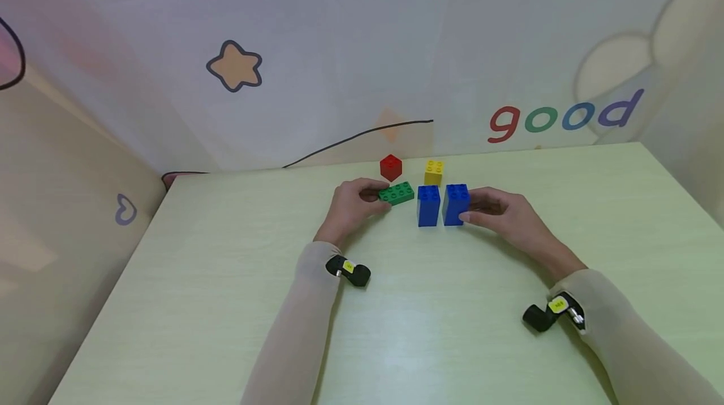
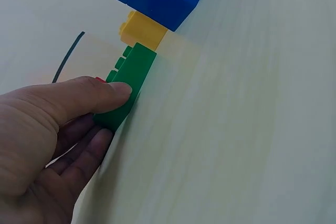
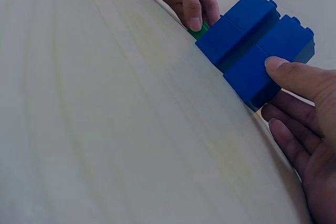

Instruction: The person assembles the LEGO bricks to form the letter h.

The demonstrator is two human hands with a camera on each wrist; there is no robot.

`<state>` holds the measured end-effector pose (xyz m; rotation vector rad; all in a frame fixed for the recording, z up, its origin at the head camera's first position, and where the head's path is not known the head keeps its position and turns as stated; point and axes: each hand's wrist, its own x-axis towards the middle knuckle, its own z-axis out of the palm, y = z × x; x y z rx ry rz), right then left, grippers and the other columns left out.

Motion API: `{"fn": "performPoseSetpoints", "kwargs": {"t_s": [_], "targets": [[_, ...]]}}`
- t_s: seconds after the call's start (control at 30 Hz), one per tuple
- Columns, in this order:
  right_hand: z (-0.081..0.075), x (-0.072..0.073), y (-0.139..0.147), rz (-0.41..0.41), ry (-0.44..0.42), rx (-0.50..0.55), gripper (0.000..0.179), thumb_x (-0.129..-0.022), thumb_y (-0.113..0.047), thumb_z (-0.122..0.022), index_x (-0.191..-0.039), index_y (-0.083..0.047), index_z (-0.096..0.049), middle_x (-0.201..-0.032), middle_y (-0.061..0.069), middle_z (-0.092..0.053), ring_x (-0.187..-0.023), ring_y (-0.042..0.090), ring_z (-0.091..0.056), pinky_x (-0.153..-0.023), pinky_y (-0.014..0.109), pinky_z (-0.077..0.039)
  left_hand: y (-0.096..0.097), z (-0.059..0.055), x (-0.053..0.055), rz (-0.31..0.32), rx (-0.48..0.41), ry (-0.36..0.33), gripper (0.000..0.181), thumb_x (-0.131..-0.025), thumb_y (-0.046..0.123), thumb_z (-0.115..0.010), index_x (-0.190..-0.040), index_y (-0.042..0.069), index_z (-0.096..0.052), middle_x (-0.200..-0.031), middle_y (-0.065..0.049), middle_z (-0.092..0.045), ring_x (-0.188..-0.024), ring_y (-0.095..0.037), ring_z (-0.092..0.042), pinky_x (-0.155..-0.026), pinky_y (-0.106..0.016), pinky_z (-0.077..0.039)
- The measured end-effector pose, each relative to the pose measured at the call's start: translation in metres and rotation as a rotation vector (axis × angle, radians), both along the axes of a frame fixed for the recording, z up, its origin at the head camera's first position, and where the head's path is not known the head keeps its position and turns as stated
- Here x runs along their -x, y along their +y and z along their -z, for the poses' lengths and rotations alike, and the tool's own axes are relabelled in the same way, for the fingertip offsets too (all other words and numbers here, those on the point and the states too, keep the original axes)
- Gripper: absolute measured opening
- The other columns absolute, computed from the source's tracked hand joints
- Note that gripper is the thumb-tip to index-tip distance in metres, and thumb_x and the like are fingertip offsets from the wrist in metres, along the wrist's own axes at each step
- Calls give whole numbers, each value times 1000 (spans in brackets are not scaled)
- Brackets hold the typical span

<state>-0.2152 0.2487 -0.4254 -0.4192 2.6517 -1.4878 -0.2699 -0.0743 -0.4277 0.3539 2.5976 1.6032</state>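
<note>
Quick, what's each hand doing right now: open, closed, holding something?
Left hand: closed, holding the green brick.
Right hand: closed, holding the blue tower nearer to it.

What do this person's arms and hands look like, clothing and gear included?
The left hand and right hand wear no gloves. The left sleeve and right sleeve are long, plain beige; each carries a small black camera with a yellow label.

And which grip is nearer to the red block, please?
Left. The left grip pinches the green block, just in front of the red block. The right grip is farther away, at the right-hand blue stack.
</note>
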Motion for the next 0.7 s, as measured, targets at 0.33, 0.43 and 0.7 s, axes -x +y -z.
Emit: {"fn": "performPoseSetpoints", "kwargs": {"t_s": [0.33, 0.43, 0.7], "targets": [[0, 0, -2, 2, -4, -7, 53, -102, -27, -76, -146, -2, -60, -137, 20, -67, -125, 36, -64, -93, 9, -47, -2, 3, 1, -8, -50, 14, 38, -89, 4, -86, -126, 9, -78, -121, -7, -74, -102, -20, -72, -96, -32, -58], [0, 0, -1, 3, -4, -9, 54, -102, -27, -76, -146, -2, -60, -137, 19, -67, -125, 35, -65, -93, 9, -47, -2, 4, 1, -10, -75, 13, 37, -89, 4, -86, -126, 9, -79, -120, -7, -75, -103, -20, -73, -96, -32, -58], [1, 0, -1, 2, 0, -16, 54, -102, -27, -76, -147, -1, -59, -137, 20, -67, -125, 36, -65, -93, 9, -47, -3, 1, -1, -13, -96, 11, 37, -90, 4, -85, -126, 10, -79, -122, -5, -75, -108, -20, -73, -100, -33, -57]]}}
